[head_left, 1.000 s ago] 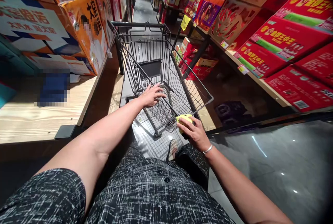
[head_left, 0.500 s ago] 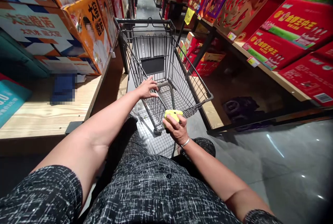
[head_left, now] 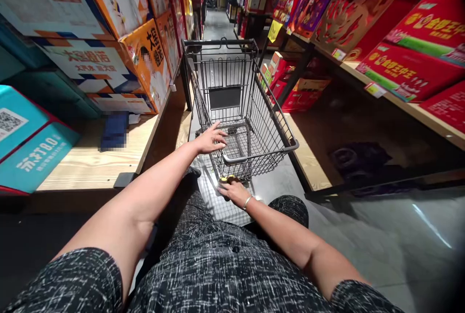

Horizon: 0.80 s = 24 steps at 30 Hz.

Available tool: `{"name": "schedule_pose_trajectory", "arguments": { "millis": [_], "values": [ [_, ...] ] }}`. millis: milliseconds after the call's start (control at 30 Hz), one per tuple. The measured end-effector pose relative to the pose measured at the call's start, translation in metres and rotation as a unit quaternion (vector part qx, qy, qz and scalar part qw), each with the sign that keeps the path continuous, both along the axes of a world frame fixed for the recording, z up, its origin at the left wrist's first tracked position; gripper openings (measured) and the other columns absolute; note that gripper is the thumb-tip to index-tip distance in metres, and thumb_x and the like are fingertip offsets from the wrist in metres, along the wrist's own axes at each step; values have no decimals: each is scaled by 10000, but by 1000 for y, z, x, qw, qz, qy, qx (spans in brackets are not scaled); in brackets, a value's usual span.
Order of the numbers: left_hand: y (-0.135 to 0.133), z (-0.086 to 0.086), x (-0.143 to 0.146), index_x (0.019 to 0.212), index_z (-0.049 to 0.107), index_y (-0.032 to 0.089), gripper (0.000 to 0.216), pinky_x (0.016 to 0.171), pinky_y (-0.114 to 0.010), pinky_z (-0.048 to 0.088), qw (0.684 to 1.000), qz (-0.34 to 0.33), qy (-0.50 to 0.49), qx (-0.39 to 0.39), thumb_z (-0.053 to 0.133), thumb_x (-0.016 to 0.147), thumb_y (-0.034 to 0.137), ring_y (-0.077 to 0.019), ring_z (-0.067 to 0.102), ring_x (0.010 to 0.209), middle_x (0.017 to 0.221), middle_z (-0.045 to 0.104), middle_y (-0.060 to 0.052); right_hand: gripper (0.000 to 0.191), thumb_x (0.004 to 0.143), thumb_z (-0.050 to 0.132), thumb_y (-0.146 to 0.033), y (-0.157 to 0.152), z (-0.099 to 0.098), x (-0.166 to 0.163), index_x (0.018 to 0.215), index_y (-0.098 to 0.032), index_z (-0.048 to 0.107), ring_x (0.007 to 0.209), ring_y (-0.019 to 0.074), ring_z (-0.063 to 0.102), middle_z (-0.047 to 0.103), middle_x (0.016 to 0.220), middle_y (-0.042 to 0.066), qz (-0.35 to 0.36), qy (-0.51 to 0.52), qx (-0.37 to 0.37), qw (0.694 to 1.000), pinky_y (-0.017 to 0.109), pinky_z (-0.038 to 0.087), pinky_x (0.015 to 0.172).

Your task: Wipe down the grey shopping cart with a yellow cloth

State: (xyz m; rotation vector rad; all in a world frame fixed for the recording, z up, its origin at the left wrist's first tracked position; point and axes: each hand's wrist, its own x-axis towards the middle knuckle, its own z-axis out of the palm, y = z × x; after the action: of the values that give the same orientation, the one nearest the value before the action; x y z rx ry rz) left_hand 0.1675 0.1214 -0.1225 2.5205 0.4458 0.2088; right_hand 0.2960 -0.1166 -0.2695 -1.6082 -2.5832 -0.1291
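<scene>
The left hand [head_left: 210,139] has spread fingers, by the left side of the shopping cart [head_left: 260,154]. The right hand [head_left: 233,192] has bent fingers, near the cart's closest end.

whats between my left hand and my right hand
The cart's near left corner shows between the left hand and the right hand in the head view.

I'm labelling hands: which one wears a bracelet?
The right hand, with a silver bracelet at the wrist and a yellow object at its fingers; the left hand wears none.
</scene>
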Motion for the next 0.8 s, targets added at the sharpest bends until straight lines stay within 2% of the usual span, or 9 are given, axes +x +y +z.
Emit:
{"name": "schedule_pose_trajectory", "arguments": {
  "millis": [67, 167, 267, 367, 433, 500, 600, 733, 800],
  "values": [
    [-6, 2, -4, 1041, 818, 245, 200, 1292, -630, 155, 999, 29, 8, 21, 667, 931, 318, -373, 96, 1619, 1477, 612, -55, 361, 982, 620, -186, 1, 31, 8, 1291, -346, 715, 1168, 214, 553, 673, 1362, 23, -6, 32, 95, 995, 362, 520, 947],
    [-19, 2, -11, 1058, 795, 254, 220, 1269, -672, 176, 997, 60, 9, 45, 606, 972, 323, -372, 156, 1609, 1478, 605, -44, 429, 957, 674, -205, 3, 82, 23, 1346, -385, 682, 1257, 236, 492, 664, 1373, 21, -4, 96, 245, 965, 412, 497, 1064],
    [-36, -2, -20, 1075, 774, 227, 265, 1275, -635, 223, 998, 42, -10, 46, 545, 1009, 341, -359, 236, 1589, 1411, 649, -60, 490, 945, 678, -181, 10, 110, 30, 1403, -355, 647, 1336, 264, 431, 659, 1382, 42, -30, 129, 306, 943, 454, 457, 1141],
    [-50, -8, -30, 1161, 741, 201, 309, 1283, -575, 266, 999, 4, -42, 30, 513, 1017, 352, -347, 249, 1586, 1394, 654, -95, 433, 971, 617, -171, 20, 108, 22, 1382, -300, 670, 1294, 259, 465, 659, 1370, 64, -67, 121, 305, 942, 446, 478, 1114],
    [-54, -12, -36, 1221, 710, 198, 333, 1278, -580, 275, 998, -11, -54, 18, 538, 1000, 378, -355, 229, 1592, 1441, 618, -114, 396, 982, 596, -182, 27, 101, 16, 1345, -306, 695, 1261, 250, 488, 663, 1355, 53, -75, 112, 298, 945, 435, 486, 1099],
    [-52, -14, -41, 1193, 705, 204, 344, 1275, -597, 268, 998, -13, -57, 11, 598, 965, 438, -371, 208, 1595, 1467, 592, -120, 383, 988, 592, -195, 30, 97, 19, 1338, -308, 698, 1246, 244, 494, 662, 1361, 45, -62, 108, 284, 951, 428, 481, 1107],
    [-41, -15, -46, 1039, 711, 209, 354, 1279, -601, 246, 998, -6, -56, 4, 685, 898, 533, -388, 194, 1596, 1420, 616, -114, 391, 981, 607, -211, 28, 101, 46, 1359, -282, 678, 1225, 245, 492, 656, 1380, 58, -54, 108, 256, 959, 420, 487, 1090],
    [-29, -20, -49, 921, 684, 203, 333, 1277, -600, 248, 997, 31, -70, 9, 709, 871, 531, -390, 226, 1584, 1366, 641, -112, 439, 947, 613, -174, 12, 110, 102, 1374, -265, 651, 1174, 267, 512, 652, 1377, 89, -152, 118, 244, 951, 446, 510, 1003],
    [-27, -23, -50, 908, 690, 200, 312, 1288, -592, 222, 996, 47, -71, 18, 665, 900, 511, -385, 214, 1587, 1341, 650, -111, 508, 922, 575, -104, 7, 113, 114, 1404, -257, 620, 1177, 271, 520, 641, 1386, 102, -184, 130, 242, 944, 459, 500, 1007]
  ]
}}
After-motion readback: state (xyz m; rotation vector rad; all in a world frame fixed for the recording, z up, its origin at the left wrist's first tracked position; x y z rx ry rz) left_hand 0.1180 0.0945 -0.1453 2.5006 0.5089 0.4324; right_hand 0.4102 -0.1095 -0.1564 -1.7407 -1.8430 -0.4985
